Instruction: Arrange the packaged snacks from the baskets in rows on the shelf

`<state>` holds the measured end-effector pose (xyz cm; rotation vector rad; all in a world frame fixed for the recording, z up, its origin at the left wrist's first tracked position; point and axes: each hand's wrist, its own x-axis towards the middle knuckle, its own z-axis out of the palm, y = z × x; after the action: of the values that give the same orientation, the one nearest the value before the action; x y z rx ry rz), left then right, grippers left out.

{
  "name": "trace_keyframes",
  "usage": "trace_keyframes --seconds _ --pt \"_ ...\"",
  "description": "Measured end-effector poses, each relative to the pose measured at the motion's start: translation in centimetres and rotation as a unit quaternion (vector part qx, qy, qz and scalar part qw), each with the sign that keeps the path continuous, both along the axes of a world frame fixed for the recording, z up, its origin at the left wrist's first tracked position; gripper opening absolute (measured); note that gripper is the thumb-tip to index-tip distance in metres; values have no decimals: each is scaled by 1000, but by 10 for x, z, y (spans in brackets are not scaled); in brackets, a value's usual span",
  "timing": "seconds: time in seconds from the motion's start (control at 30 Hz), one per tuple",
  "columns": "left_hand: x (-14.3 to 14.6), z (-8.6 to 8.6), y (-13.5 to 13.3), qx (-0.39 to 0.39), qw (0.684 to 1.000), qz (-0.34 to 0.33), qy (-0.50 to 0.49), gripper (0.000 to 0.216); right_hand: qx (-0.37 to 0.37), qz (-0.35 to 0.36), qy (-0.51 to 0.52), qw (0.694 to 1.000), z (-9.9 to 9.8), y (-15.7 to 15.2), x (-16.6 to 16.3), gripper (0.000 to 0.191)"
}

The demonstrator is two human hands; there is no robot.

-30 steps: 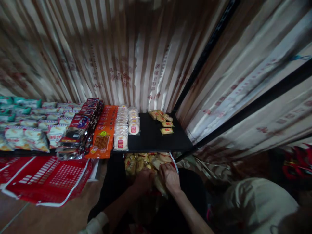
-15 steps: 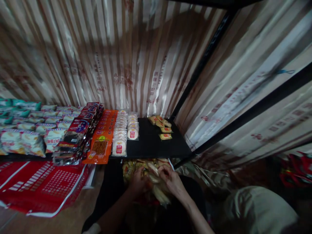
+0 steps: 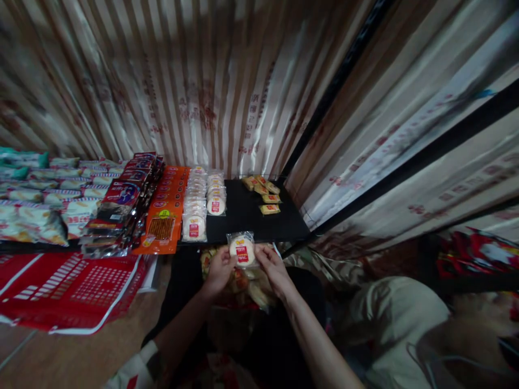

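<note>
Between my two hands is a round white cracker in a clear wrapper [image 3: 242,252] with a red label. My left hand [image 3: 220,272] pinches its left edge, and my right hand [image 3: 274,268] grips the right edge. Below them, a pile of yellowish wrapped snacks [image 3: 257,292] lies at my lap, partly covered by the hands. Just beyond, on the black shelf [image 3: 239,227], two rows of the same wrapped crackers [image 3: 194,227] stand. Farther right on that shelf sit several small yellow snack packets [image 3: 270,209].
Left of the crackers lie an orange snack bag [image 3: 161,227], dark red packets [image 3: 121,194] and white puffed bags [image 3: 40,221]. A red basket [image 3: 73,292] is below the shelf at left. A black post [image 3: 336,92] rises at right. Another person [image 3: 405,313] is close on my right.
My hands have come up from the pile of yellowish snacks and now hold the wrapped white cracker near the shelf's front edge. The view has shifted slightly, and the person at right shows more.
</note>
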<state>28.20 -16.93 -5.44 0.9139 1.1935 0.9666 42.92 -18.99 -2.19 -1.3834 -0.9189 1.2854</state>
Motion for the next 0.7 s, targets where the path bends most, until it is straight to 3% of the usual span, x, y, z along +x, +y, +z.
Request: trace_keyframes --seconds 0.23,0.47,0.57,0.7 --pt "-6 1 8 38 999 14 28 25 6 14 -22 1000 -10 12 -8 47" --pt "-9 0 19 68 988 32 135 31 -8 36 -94 995 -8 34 -8 42" --pt "-8 3 20 128 969 56 202 42 -9 47 -67 997 -8 49 -9 39" --pt "-6 8 18 217 921 59 318 49 3 44 -55 998 -15 75 -13 39"
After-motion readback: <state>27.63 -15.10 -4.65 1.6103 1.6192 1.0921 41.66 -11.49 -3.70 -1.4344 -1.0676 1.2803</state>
